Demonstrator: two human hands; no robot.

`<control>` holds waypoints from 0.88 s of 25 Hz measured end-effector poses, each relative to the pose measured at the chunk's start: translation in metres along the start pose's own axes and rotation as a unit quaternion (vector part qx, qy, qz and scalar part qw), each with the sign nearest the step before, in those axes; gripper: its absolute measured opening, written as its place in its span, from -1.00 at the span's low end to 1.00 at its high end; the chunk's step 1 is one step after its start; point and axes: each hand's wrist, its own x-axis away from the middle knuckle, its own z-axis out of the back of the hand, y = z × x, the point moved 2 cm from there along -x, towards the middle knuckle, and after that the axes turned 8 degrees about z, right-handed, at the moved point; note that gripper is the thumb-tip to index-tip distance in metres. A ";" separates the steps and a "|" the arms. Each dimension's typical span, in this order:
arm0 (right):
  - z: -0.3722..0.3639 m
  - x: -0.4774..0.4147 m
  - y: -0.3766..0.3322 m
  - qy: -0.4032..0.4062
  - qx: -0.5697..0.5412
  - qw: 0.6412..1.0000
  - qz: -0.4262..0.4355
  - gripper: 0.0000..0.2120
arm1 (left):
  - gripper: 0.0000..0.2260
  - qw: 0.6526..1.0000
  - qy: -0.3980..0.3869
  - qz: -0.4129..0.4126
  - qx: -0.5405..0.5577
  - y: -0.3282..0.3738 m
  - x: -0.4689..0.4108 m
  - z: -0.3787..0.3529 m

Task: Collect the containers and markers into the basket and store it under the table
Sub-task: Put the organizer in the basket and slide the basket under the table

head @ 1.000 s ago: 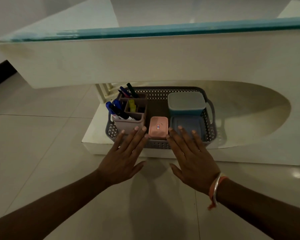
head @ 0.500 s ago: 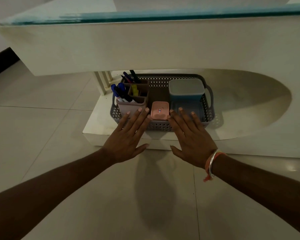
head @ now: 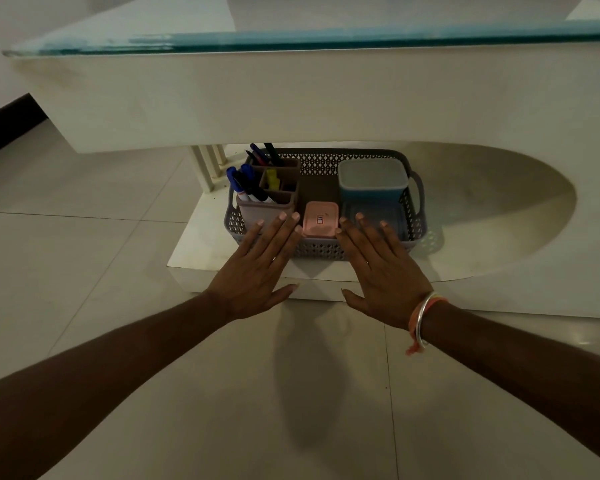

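Now left hand (head: 257, 268) and right hand (head: 383, 271), both flat-fingered, touch one basket (head: 321, 250) holding three containers (head: 373, 178) and one marker holder (head: 257, 212).

Dim light. Glossy pale floor tiles (head: 84, 271) lie under the left hand (head: 253, 271) and right hand (head: 385, 275); ahead of both rises a cream table (head: 291, 98) with a glass top (head: 326, 38).

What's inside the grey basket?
Basket holds pen holders with markers, pink lidded box, tall blue tub, flat lidded container. Left hand and right hand hide their near edges. Container contents unseen.
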 end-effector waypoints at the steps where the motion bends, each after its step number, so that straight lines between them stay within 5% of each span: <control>1: 0.000 0.000 0.000 -0.003 0.000 1.000 0.001 -0.06 | -0.20 1.000 0.000 0.001 0.002 0.000 0.000 0.000; 22: 0.003 0.005 0.008 0.017 -0.006 0.999 0.038 -0.05 | -0.18 0.999 -0.009 0.009 0.039 0.004 0.005 0.012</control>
